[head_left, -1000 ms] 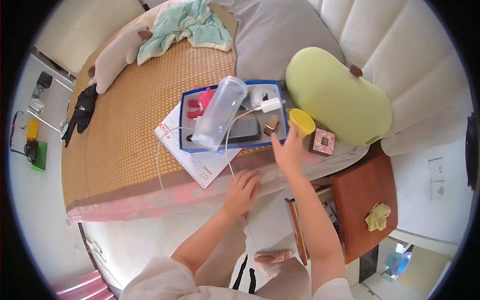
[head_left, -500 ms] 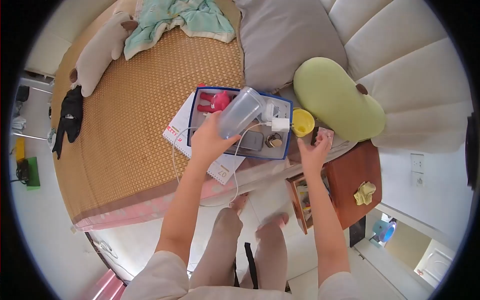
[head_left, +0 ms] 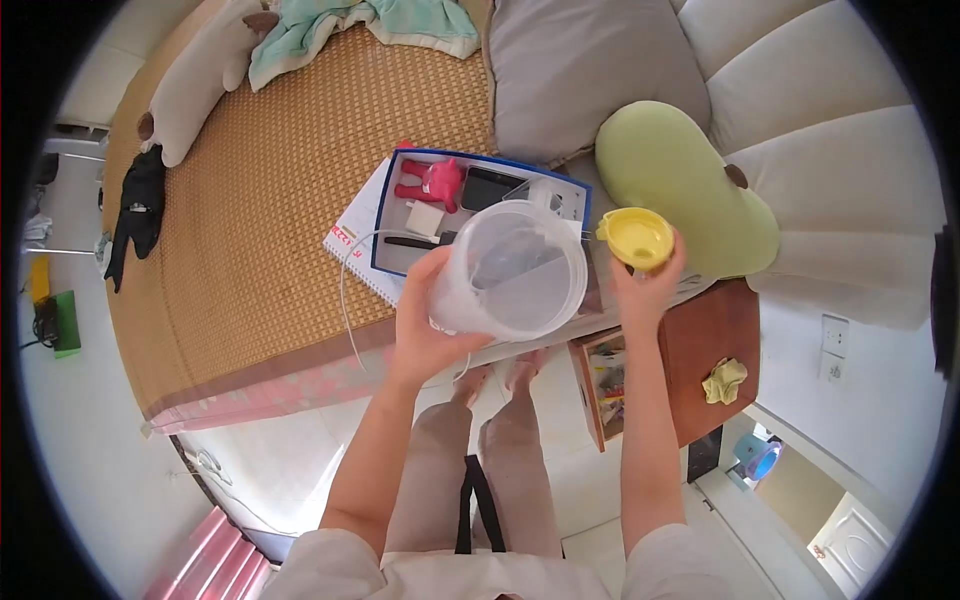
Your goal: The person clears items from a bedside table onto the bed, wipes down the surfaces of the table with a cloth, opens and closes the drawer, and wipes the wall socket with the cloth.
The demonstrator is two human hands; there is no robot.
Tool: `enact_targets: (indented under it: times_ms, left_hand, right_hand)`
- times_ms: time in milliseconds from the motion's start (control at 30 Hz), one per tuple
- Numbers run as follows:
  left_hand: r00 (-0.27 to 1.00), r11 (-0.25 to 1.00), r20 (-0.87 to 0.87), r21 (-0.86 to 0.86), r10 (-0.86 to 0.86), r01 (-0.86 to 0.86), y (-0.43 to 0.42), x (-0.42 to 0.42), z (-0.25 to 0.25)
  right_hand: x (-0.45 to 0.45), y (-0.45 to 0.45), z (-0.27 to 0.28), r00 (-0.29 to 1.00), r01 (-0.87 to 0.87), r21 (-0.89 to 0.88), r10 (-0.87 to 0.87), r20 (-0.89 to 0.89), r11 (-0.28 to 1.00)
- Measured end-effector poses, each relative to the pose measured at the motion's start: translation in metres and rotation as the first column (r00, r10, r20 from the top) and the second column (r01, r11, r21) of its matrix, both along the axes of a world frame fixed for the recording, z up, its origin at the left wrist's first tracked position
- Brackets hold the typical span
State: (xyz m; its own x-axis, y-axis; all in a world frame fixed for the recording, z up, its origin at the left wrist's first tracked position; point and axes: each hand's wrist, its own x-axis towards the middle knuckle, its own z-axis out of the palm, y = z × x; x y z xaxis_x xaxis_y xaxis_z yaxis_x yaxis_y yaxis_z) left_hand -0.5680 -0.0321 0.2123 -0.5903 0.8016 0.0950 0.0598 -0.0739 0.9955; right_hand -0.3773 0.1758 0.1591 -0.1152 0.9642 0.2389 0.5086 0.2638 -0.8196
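My left hand [head_left: 425, 325] is closed around a clear plastic jar [head_left: 450, 290], whose wide open mouth is tilted up toward me. In my right hand [head_left: 648, 285] is a yellow lid [head_left: 640, 238], cup-shaped with a small spout on its left side. The two pieces are apart, with a small gap between them. Behind the jar, a blue-edged box [head_left: 385, 235] lies on the bed. Inside are a pink bear figure [head_left: 437, 183], a black phone [head_left: 488, 188] and a white charger [head_left: 424, 218]. The jar hides the front right of the box.
Beneath the box is a spiral calendar [head_left: 350, 225], and a white cable [head_left: 345, 300] loops over the bed edge. A green pillow [head_left: 680, 185] and a grey pillow [head_left: 600, 75] lie at the headboard. The wooden nightstand [head_left: 705, 330] has its drawer [head_left: 607, 385] pulled out.
The jar has moved right and toward me, its mouth now turned up. My right hand has taken hold of the yellow lid and lifted it. More of the box's contents show.
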Motion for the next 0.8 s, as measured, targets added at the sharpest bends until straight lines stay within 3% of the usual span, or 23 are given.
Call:
enact_targets:
  times_ms: [67, 133, 167, 200, 267, 300, 333, 400, 533, 600, 633, 800]
  left_hand:
    - [0.997, 0.998, -0.081, -0.061, -0.001, -0.004, 0.009, 0.002, 0.021]
    - [0.987, 0.993, -0.161, -0.116, 0.000, -0.018, 0.021, 0.002, 0.041]
    - [0.950, 0.987, -0.310, -0.163, -0.043, -0.009, 0.024, 0.000, 0.048]
    - [0.889, 0.977, -0.448, -0.211, -0.092, -0.005, 0.028, 0.000, 0.055]
    - [0.861, 0.978, -0.500, -0.208, -0.092, -0.016, 0.037, 0.005, 0.076]
    - [0.783, 0.974, -0.610, -0.226, -0.124, -0.022, 0.040, 0.007, 0.087]
    - [0.689, 0.970, -0.709, -0.241, -0.152, -0.033, 0.043, 0.008, 0.095]
    - [0.661, 0.971, -0.735, -0.234, -0.150, -0.039, 0.044, 0.010, 0.102]
    - [0.568, 0.980, -0.816, -0.183, -0.108, -0.077, 0.050, 0.020, 0.120]
    - [0.532, 0.976, -0.841, -0.185, -0.098, -0.113, 0.051, 0.028, 0.132]
    - [0.493, 0.972, -0.865, -0.186, -0.092, -0.144, 0.052, 0.032, 0.136]
    - [0.474, 0.968, -0.876, -0.187, -0.087, -0.168, 0.051, 0.041, 0.145]
  right_hand:
    - [0.012, -0.010, 0.057, 0.939, -0.228, -0.101, 0.191, -0.287, 0.968]
    - [0.023, -0.019, 0.104, 0.928, -0.343, -0.078, 0.325, -0.180, 0.936]
    - [0.033, -0.017, 0.120, 0.900, -0.436, 0.025, 0.435, 0.033, 0.900]
    - [0.038, -0.013, 0.131, 0.900, -0.435, 0.024, 0.434, 0.036, 0.900]
    - [0.046, -0.008, 0.151, 0.783, -0.614, 0.013, 0.611, -0.115, 0.789]
    - [0.051, -0.006, 0.157, 0.705, -0.693, 0.019, 0.684, -0.189, 0.720]
    - [0.054, -0.002, 0.162, 0.707, -0.692, 0.017, 0.683, -0.186, 0.721]
    - [0.061, 0.005, 0.169, 0.627, -0.749, -0.030, 0.693, -0.356, 0.662]
    - [0.076, 0.016, 0.173, 0.579, -0.776, -0.057, 0.674, -0.458, 0.628]
    - [0.083, 0.017, 0.168, 0.537, -0.755, -0.064, 0.559, -0.632, 0.653]
    - [0.087, 0.019, 0.165, 0.533, -0.759, -0.064, 0.561, -0.633, 0.648]
    - [0.097, 0.024, 0.166, 0.489, -0.729, -0.069, 0.446, -0.750, 0.681]
